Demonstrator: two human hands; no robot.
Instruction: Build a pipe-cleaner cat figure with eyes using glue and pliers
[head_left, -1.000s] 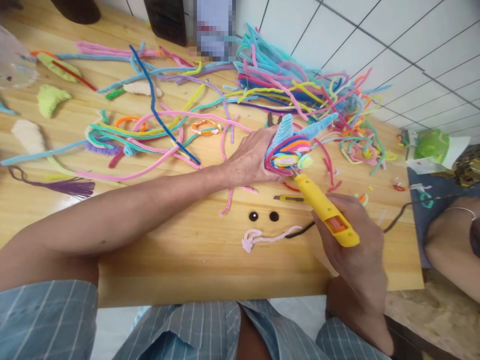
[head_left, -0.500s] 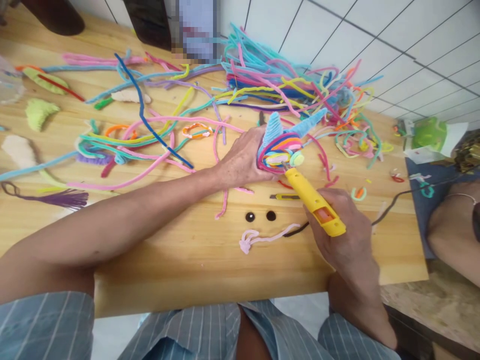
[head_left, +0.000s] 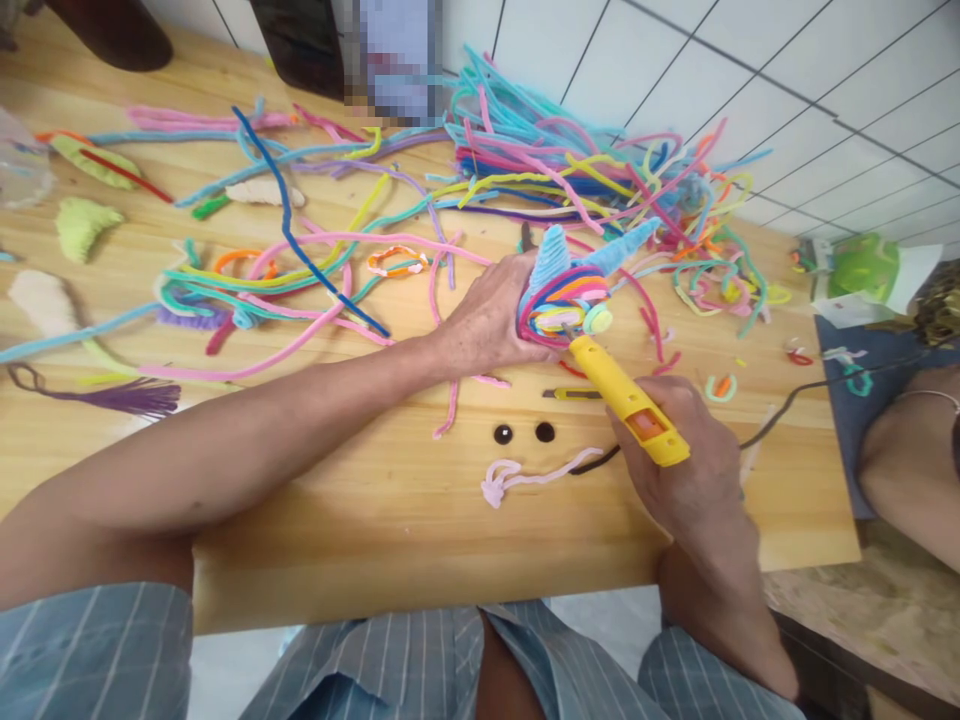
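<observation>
My left hand (head_left: pixel 495 315) is closed around a colourful pipe-cleaner figure (head_left: pixel 570 290) with blue pointed parts on top and coiled pink, orange and yellow strands below. In my right hand (head_left: pixel 686 450) is a yellow hot glue gun (head_left: pixel 626 400), its nozzle against or just in front of the figure's coiled face. A pale green round piece (head_left: pixel 597 318) sits beside the nozzle on the figure. Below on the table lie two black eye discs (head_left: pixel 523 433), a yellow utility knife (head_left: pixel 571 393) partly behind the glue gun, and a pale pink knotted strand (head_left: pixel 495 482).
A big heap of pipe cleaners (head_left: pixel 525 150) lies against the tiled wall (head_left: pixel 675 60). More loose strands (head_left: pixel 300 250) spread across the left side. A black cord (head_left: pixel 795 395) runs right past another person's arm (head_left: pixel 915 440). A purple tassel (head_left: pixel 142 393) lies at left.
Both hands keep nearly the same pose, with the glue gun's nozzle still at the figure. The whole view has shifted very slightly.
</observation>
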